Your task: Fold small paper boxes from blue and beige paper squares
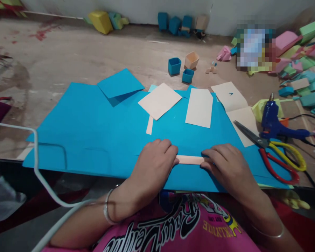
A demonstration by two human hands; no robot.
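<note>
A narrow peach paper strip (190, 160) lies crosswise between my two hands, over the large blue paper sheet (94, 129). My left hand (159, 161) is closed on the strip's left end, its fingertips curled down. At the other end, my right hand (224, 162) pinches the strip between thumb and fingers. Just beyond my hands rest a peach paper square (160, 100) and a peach paper rectangle (199, 107). Another short peach strip (149, 125) pokes out from below the square. A folded blue paper piece (120, 83) sits farther left.
Scissors (265, 142) with red and yellow handles lie at the right beside a blue glue gun (271, 120). Small paper boxes (174, 66) stand behind the sheet. Colourful folded paper pieces (288, 42) pile up at the far right. A white cable (36, 150) crosses the left side.
</note>
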